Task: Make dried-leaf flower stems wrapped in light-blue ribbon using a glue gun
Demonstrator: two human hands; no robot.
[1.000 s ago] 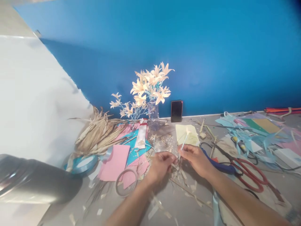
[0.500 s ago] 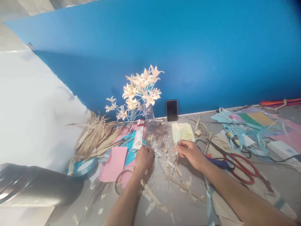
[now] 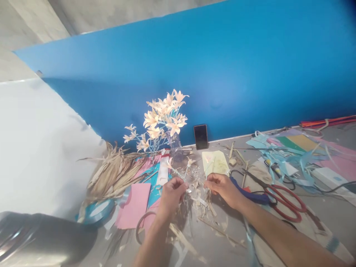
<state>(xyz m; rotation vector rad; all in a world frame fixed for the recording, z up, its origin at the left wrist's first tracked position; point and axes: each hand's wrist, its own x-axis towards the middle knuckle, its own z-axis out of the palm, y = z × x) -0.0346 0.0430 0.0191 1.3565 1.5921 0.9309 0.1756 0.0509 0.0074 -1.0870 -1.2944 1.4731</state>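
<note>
My left hand [image 3: 174,193] is closed in a pinch on a thin stem that branches into small pale flowers [image 3: 190,162]. To its right, my right hand [image 3: 221,188] pinches another thin stem with a small pinkish flower [image 3: 208,160] at its top, in front of a pale yellow sheet [image 3: 218,163]. The two hands are a short way apart above dried scraps [image 3: 204,204] strewn on the grey table. Behind them, peach flowers [image 3: 167,111] on light blue stems stand in a clear vase [image 3: 175,146].
A phone [image 3: 200,136] leans on the blue wall. Red-handled scissors [image 3: 286,202] and a blue-handled tool [image 3: 250,194] lie right. Dried husks [image 3: 111,172], ribbon roll [image 3: 98,212], pink paper [image 3: 135,205] and a tape ring [image 3: 140,226] lie left.
My left hand has lifted slightly, and the small flowers on its stem now show above it. My right hand has shifted slightly left, still pinching its stem. The camera view has tilted up a little.
</note>
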